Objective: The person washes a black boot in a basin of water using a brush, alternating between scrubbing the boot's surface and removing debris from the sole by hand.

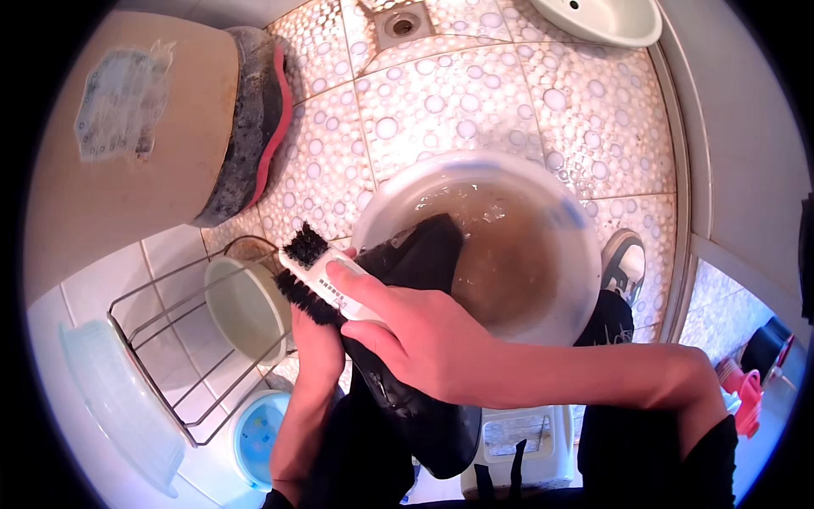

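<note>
My right hand [428,339] is closed around a white scrubbing brush [315,270] with black bristles at its head. The brush lies across a wet black boot [415,420], which slants from above the basin down to my lap. My left hand [317,343] is on the boot's left side, closed on it, its fingers largely hidden behind the brush and boot. Beneath the boot's upper end stands a round white basin [581,288] holding murky brown water [513,263].
A wire rack [153,373], a pale tub [246,305] and a blue-rimmed bucket [263,437] stand at the left. A toilet-like beige fixture [170,110] fills the upper left. On the tiled floor are a drain [402,27], a pale basin [615,21] and a white stool [543,450].
</note>
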The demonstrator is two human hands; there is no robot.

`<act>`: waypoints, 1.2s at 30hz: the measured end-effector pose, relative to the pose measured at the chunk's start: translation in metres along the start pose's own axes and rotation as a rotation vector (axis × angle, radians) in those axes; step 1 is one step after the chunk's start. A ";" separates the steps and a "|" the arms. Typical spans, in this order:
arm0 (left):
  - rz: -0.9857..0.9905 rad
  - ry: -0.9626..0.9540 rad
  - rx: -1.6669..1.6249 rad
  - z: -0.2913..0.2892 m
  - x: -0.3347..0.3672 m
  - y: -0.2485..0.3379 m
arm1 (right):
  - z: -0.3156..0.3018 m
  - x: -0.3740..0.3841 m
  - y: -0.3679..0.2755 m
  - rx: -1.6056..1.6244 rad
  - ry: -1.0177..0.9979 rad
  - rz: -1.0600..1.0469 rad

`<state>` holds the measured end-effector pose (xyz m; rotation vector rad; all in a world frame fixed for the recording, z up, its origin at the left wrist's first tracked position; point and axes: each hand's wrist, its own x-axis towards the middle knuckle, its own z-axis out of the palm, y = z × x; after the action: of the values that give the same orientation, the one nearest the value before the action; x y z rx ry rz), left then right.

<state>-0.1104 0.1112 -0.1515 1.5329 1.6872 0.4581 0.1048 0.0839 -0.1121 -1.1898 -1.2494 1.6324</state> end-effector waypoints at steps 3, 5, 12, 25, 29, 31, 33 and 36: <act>-0.378 0.002 -0.515 -0.003 0.007 0.027 | 0.007 0.005 0.027 -0.059 0.168 -0.064; -0.288 -0.029 -0.509 0.002 0.008 0.031 | -0.011 0.003 0.037 -0.109 0.089 0.308; -0.288 0.054 -0.343 0.005 0.000 0.037 | -0.003 -0.007 0.041 -0.166 0.078 0.081; -0.027 -0.243 -0.223 0.001 0.017 0.041 | -0.069 -0.033 0.106 -0.554 0.219 0.308; 0.191 -0.348 -0.216 0.015 0.040 0.048 | -0.085 -0.046 0.163 -0.760 0.344 0.211; 0.366 -0.379 -0.120 0.026 0.049 0.059 | -0.088 -0.048 0.174 -0.708 0.344 0.269; 0.230 -0.633 -0.504 0.039 0.058 0.062 | -0.087 -0.045 0.180 -0.576 0.315 0.451; 0.520 -0.771 -0.401 0.048 0.070 0.073 | -0.100 -0.055 0.174 -0.522 0.281 0.345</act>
<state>-0.0230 0.1813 -0.1506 1.5486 0.5660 0.3646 0.2122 0.0180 -0.2777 -1.9746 -1.3821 1.3317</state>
